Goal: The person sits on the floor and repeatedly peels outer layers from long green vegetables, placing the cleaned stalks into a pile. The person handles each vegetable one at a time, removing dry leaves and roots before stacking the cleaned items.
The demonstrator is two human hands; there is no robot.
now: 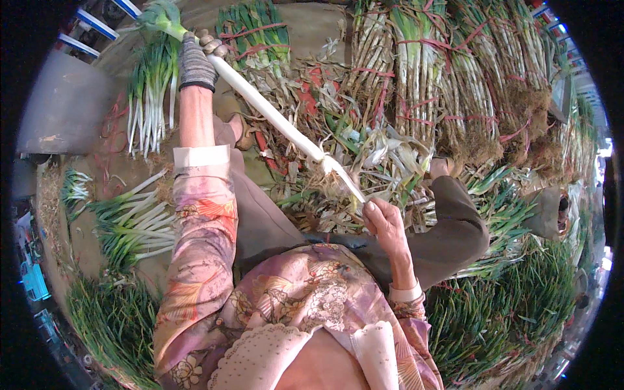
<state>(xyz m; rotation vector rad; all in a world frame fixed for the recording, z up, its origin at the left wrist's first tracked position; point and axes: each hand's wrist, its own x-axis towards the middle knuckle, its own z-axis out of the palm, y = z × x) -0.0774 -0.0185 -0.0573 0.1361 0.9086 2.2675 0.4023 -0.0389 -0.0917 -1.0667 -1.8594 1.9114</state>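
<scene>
My left hand [201,58], in a grey knitted fingerless glove, is closed around a long green onion [270,109] just below its green top. The white stalk slants down to the right across my lap. Its root end [331,175] carries tangled, pale roots. From there a pale strip of outer layer [350,184] runs to my right hand [387,219]. The bare fingers of that hand pinch the strip's end between thumb and forefinger. Below the stalk lies a heap of dry peelings [375,151].
Red-tied bundles of unpeeled green onions [419,73] stand at the upper right. Cleaned onions lie in piles [151,102] [136,224] on the left. A tied green bundle [256,34] is at the top. Dense greens [497,302] spread at the lower right. A grey metal panel [68,102] stands at the left.
</scene>
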